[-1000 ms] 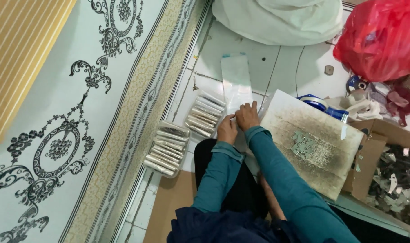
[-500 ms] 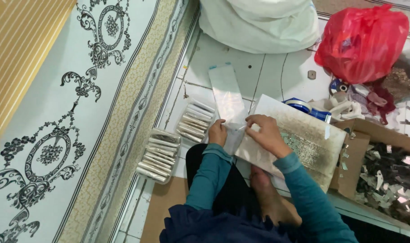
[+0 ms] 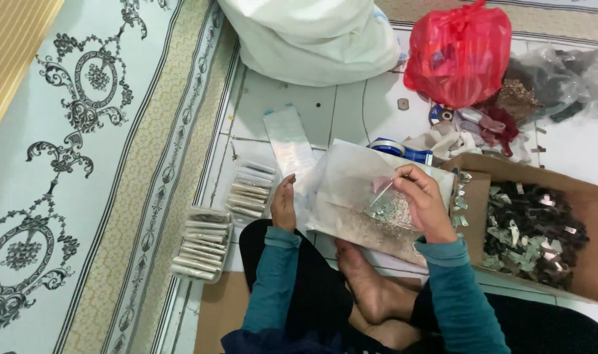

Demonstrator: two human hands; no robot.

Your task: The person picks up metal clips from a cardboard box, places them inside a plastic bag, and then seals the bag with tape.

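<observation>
Since a second ago the right hand [image 3: 425,203] has been lifted off the floor and is now being held over the white sheet [image 3: 351,190], fingers pinched on a small pale piece [image 3: 381,188] above a heap of tiny silvery bits [image 3: 392,213]. The left hand [image 3: 284,204], fingers loosely curled and holding nothing, is being rested at the sheet's left edge. All this is being done on a white tiled floor [image 3: 351,108], a patterned carpet [image 3: 82,164] lying left, stacked clear packets [image 3: 200,244] beside it, a cardboard box [image 3: 591,216] right, a red bag [image 3: 458,52] beyond.

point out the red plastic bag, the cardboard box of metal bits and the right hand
red plastic bag [image 3: 458,56], head view, on the middle of its bulging side
cardboard box [image 3: 591,196], head view, on its bare far wall
right hand [image 3: 425,204], head view, on the back of the hand
</observation>
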